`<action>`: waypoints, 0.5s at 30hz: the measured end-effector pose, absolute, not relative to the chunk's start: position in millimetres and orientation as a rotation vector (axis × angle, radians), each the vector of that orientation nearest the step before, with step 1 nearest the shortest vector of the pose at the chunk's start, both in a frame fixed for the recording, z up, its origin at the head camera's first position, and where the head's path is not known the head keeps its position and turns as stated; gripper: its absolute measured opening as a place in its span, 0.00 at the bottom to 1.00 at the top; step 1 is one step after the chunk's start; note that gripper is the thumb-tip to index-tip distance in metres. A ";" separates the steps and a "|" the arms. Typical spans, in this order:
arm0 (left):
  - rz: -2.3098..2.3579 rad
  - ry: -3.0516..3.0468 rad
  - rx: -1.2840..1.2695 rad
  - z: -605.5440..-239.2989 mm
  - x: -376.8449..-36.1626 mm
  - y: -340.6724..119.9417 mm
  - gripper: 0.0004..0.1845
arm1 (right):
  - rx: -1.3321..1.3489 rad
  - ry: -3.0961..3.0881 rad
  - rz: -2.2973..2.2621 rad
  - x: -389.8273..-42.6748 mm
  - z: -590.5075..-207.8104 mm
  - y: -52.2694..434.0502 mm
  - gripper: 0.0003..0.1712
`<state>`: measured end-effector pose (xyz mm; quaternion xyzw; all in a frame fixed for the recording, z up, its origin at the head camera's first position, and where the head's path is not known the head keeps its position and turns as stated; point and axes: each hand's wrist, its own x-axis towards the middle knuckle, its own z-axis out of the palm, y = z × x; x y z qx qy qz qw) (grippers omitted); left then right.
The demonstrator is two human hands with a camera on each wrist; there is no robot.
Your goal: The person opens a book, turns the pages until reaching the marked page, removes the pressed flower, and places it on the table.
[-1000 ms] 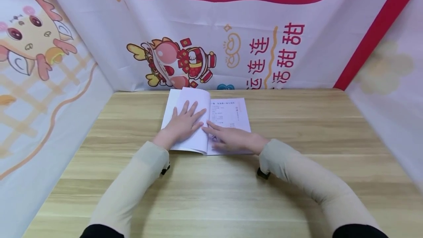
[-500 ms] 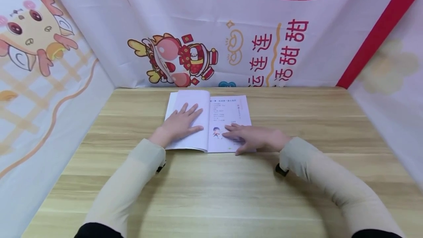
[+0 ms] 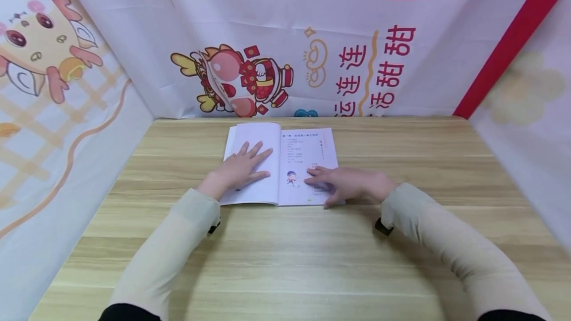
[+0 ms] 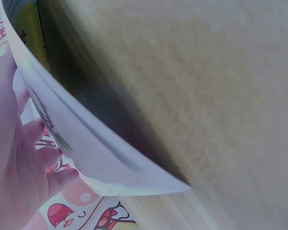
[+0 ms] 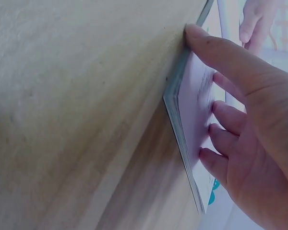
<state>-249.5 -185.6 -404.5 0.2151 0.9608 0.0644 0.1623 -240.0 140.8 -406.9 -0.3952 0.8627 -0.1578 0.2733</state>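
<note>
An open book (image 3: 292,194) lies on the wooden table. Its left page is mostly blank, and the right one has print and a small cartoon figure. My left hand (image 3: 238,168) rests spread on the left page, fingers pointing towards the spine. In the left wrist view, the page (image 4: 110,167) curves up at its edge beside that hand. My right hand (image 3: 350,182) lies on the right page near its lower corner. The right wrist view shows its thumb (image 5: 209,45) at the book's near edge, with the other fingertips touching the page.
The wooden table (image 3: 290,266) extends around the book. Behind it hangs a white and red printed cloth (image 3: 276,19) with cartoons and characters. Printed side cloths (image 3: 44,137) border the table left and right.
My right hand has moved from the spine to the right across the right page, uncovering the cartoon figure. My left hand stays on the left page, shifted slightly left and down.
</note>
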 end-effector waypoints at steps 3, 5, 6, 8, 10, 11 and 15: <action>0.214 2.736 0.623 -404.5 -249.0 -186.8 0.40 | -1.067 2.311 -0.437 -241.2 -404.6 143.4 0.44; 0.225 2.732 0.626 -405.5 -249.0 -188.0 0.40 | -1.061 2.304 -0.439 -241.7 -403.1 144.7 0.44; 0.232 2.728 0.625 -406.1 -249.1 -188.7 0.40 | -1.054 2.302 -0.437 -241.8 -402.5 145.3 0.43; 0.241 2.720 0.619 -407.2 -249.1 -189.9 0.40 | -1.045 2.303 -0.434 -241.6 -401.3 146.3 0.43; 0.249 2.718 0.617 -408.3 -248.9 -191.0 0.40 | -1.028 2.313 -0.421 -241.6 -400.4 147.0 0.42; 0.253 2.718 0.619 -408.4 -248.6 -191.3 0.41 | -1.023 2.319 -0.411 -241.8 -400.3 147.2 0.42; 0.261 2.721 0.626 -409.1 -247.8 -192.4 0.41 | -1.021 2.327 -0.383 -240.5 -397.8 148.5 0.41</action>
